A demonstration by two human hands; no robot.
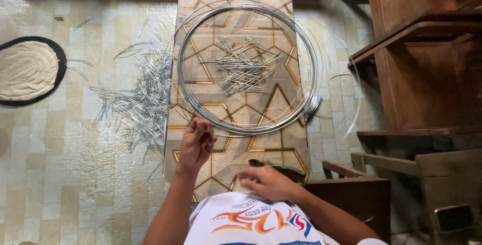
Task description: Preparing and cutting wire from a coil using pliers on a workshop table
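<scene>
1. Wire is what I see most of: a large coil of silver wire [247, 69] lies flat on a patterned board [236, 159] in the upper middle of the frame.
2. My left hand [196, 144], at centre left, has its fingers pinched narrow on a strand at the coil's lower left edge, holding it where it leaves the ring.
3. My right hand [268, 182] sits at lower centre, blurred. It hovers over the board's near end beside a dark tool [281, 167] half hidden behind it; I cannot tell whether the hand is closed on anything.
4. A small pile of cut wire pieces [241, 69] lies inside the coil, near its middle.
5. A bigger heap of cut pieces [138, 96] is spread on the tiled floor [75, 174] just left of the board.
6. A round quilted mat [27, 69] with a dark rim sits at the far left edge.
7. Wooden furniture [422, 74] fills the right side, well apart from both hands.
</scene>
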